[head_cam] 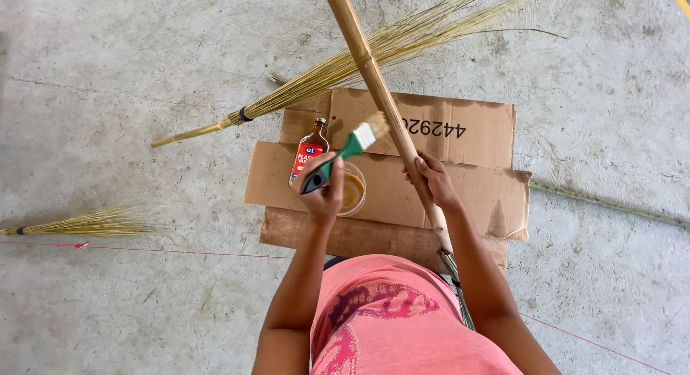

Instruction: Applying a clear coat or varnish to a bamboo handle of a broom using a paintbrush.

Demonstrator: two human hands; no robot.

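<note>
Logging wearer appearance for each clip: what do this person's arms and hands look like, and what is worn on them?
Both arms are bare from the shoulder down: no sleeves reach them, and no gloves, watch, bracelets or rings are visible on the left hand or the right hand. The only clothing in view is a sleeveless pink top with a darker pink printed pattern on the chest.
</note>
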